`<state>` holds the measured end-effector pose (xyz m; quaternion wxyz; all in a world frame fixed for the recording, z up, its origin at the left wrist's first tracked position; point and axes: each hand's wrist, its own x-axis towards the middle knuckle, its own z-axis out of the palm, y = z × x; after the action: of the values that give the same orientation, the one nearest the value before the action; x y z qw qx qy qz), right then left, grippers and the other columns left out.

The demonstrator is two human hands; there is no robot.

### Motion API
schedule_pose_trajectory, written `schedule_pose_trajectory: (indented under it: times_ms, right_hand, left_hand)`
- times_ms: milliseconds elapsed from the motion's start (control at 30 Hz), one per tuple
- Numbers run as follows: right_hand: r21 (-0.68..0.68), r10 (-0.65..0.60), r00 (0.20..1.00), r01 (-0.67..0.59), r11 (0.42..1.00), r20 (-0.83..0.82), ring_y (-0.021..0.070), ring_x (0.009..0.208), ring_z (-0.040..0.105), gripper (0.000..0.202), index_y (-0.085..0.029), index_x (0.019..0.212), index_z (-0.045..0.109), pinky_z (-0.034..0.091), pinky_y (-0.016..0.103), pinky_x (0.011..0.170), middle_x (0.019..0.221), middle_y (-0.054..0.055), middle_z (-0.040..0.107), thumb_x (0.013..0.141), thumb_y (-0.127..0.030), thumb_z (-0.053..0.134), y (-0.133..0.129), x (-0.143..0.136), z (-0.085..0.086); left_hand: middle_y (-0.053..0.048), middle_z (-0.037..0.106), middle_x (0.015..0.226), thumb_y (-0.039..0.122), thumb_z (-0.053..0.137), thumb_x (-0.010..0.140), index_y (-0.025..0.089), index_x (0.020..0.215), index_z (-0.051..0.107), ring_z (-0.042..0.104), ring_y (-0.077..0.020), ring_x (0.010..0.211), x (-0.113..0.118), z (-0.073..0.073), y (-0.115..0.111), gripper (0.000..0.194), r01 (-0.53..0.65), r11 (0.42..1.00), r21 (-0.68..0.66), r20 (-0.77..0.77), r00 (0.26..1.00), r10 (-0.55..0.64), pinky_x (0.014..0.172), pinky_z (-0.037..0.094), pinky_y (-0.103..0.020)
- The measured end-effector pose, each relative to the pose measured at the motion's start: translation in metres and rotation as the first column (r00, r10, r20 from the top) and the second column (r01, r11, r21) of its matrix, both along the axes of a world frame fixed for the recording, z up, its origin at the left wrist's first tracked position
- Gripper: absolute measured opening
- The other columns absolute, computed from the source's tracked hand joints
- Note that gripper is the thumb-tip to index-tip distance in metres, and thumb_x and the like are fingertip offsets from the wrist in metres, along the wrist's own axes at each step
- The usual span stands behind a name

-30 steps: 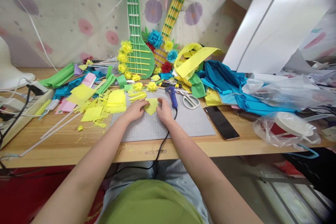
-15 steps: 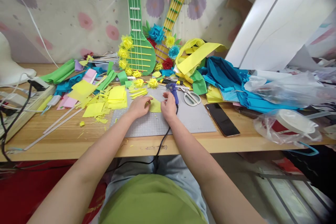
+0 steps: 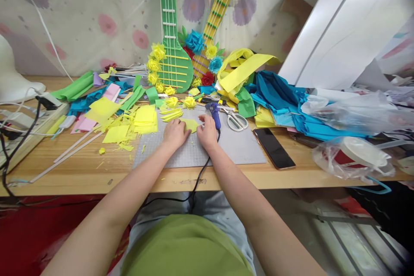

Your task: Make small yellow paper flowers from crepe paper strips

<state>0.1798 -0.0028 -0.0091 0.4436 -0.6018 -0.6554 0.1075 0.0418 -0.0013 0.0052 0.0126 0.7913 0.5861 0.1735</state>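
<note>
The left hand (image 3: 175, 134) lies palm down over the grey cutting mat (image 3: 241, 151), its fingers bent and close together at the left edge of a small yellow paper piece (image 3: 190, 124); the right hand (image 3: 207, 133) is at that piece's right edge, fingers loosely curled; the paper lies between the two, near the middle of the mat, and since the fingers hide its edges I cannot tell whether either hand pinches it or merely rests against it; just beyond the right hand is a purple glue gun (image 3: 214, 115), its black cord (image 3: 202, 171) running down past the wrist and over the front of the tabletop (image 3: 236, 177); scissors (image 3: 237, 121) with white handles lie to the right of it, and a dark phone (image 3: 274, 147) overlaps the mat's right side or sits just beside it; left of the mat's centre are a stack of yellow squares (image 3: 145, 119) and some narrow yellow strips (image 3: 171, 114), with two yellow paper flowers (image 3: 189, 102) behind; a green paper instrument (image 3: 181, 71) leans upright at the back.
</note>
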Motion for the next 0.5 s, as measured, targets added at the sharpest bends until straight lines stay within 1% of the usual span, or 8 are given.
schedule_pose_trajectory:
  times_ms: [133, 233, 300, 333, 367, 400, 433, 500]
  right_hand:
    - [-0.025, -0.001, 1.000, 0.002, 1.000, 0.020, 0.0195, 0.098, 0.049, 0.036, -0.017, 0.099, 0.050, 0.039, 0.034, 0.090, 0.099, 0.008, 0.056, 0.067, -0.007, 0.038, 0.000, 0.000, 0.000]
    - [-0.044, 0.002, 1.000, -0.002, 0.999, 0.015, 0.0194, 0.098, 0.049, 0.035, -0.016, 0.099, 0.050, 0.038, 0.034, 0.091, 0.099, 0.009, 0.057, 0.068, -0.006, 0.039, 0.000, 0.001, 0.000]
    - [-0.056, 0.001, 1.000, 0.000, 0.998, 0.014, 0.0193, 0.098, 0.049, 0.035, -0.016, 0.099, 0.050, 0.038, 0.034, 0.090, 0.099, 0.009, 0.057, 0.068, -0.006, 0.039, 0.000, 0.001, 0.001]
    - [-0.059, -0.001, 1.000, 0.001, 0.998, 0.013, 0.0192, 0.098, 0.049, 0.035, -0.016, 0.099, 0.050, 0.038, 0.034, 0.090, 0.099, 0.009, 0.057, 0.068, -0.006, 0.039, 0.000, 0.001, 0.002]
    - [-0.061, -0.003, 1.000, 0.003, 0.998, 0.014, 0.0192, 0.097, 0.049, 0.035, -0.016, 0.099, 0.050, 0.038, 0.034, 0.090, 0.098, 0.008, 0.057, 0.067, -0.006, 0.039, 0.000, 0.001, 0.002]
    - [-0.059, -0.003, 1.000, 0.004, 0.998, 0.014, 0.0191, 0.097, 0.050, 0.035, -0.016, 0.099, 0.050, 0.038, 0.034, 0.090, 0.098, 0.008, 0.057, 0.067, -0.006, 0.039, 0.000, 0.001, 0.002]
    - [-0.054, -0.003, 1.000, 0.003, 0.999, 0.013, 0.0191, 0.097, 0.050, 0.035, -0.016, 0.099, 0.051, 0.038, 0.034, 0.090, 0.097, 0.008, 0.058, 0.067, -0.006, 0.039, 0.000, 0.001, 0.002]
    - [-0.041, 0.000, 1.000, 0.000, 0.999, 0.013, 0.0190, 0.096, 0.050, 0.035, -0.016, 0.098, 0.051, 0.038, 0.034, 0.090, 0.097, 0.008, 0.058, 0.067, -0.006, 0.039, 0.001, 0.000, 0.001]
  left_hand:
    - [-0.015, 0.058, 0.095, 0.050, 0.046, 0.079, 0.014, 0.090, 0.062, 0.051, -0.0327, 0.098, 0.006, 0.001, 0.003, 0.041, -0.110, 0.994, 0.008, 0.030, 0.993, 0.110, 0.085, 0.038, -0.045]
    - [-0.012, 0.062, 0.093, 0.042, 0.043, 0.082, 0.016, 0.096, 0.062, 0.053, -0.0286, 0.097, -0.001, 0.002, 0.008, 0.035, -0.097, 0.994, 0.048, 0.066, 0.993, 0.094, 0.087, 0.038, -0.044]
    - [-0.008, 0.064, 0.095, 0.031, 0.045, 0.081, 0.018, 0.101, 0.061, 0.055, -0.0242, 0.096, -0.012, 0.003, 0.013, 0.029, 0.037, 0.998, 0.051, 0.103, 0.994, -0.042, 0.088, 0.039, -0.040]
    - [-0.006, 0.064, 0.099, 0.025, 0.046, 0.079, 0.019, 0.102, 0.061, 0.054, -0.0222, 0.099, -0.019, 0.003, 0.015, 0.028, 0.167, 0.985, 0.042, 0.112, 0.979, -0.170, 0.090, 0.039, -0.037]
    - [-0.006, 0.063, 0.105, 0.021, 0.046, 0.077, 0.019, 0.101, 0.062, 0.053, -0.0202, 0.103, -0.026, 0.003, 0.017, 0.029, 0.308, 0.951, 0.027, 0.107, 0.945, -0.309, 0.092, 0.039, -0.035]
    - [-0.005, 0.063, 0.107, 0.018, 0.046, 0.076, 0.019, 0.096, 0.064, 0.053, -0.0188, 0.104, -0.033, 0.002, 0.018, 0.027, 0.395, 0.919, 0.006, 0.095, 0.914, -0.394, 0.093, 0.039, -0.033]
    - [-0.004, 0.063, 0.107, 0.019, 0.044, 0.078, 0.020, 0.095, 0.065, 0.053, -0.0179, 0.103, -0.038, 0.002, 0.018, 0.027, 0.439, 0.898, -0.018, 0.075, 0.897, -0.436, 0.093, 0.038, -0.033]
    - [-0.003, 0.062, 0.109, 0.024, 0.043, 0.081, 0.023, 0.098, 0.065, 0.051, -0.0194, 0.105, -0.043, 0.000, 0.016, 0.028, 0.431, 0.902, -0.023, 0.023, 0.902, -0.430, 0.094, 0.037, -0.037]
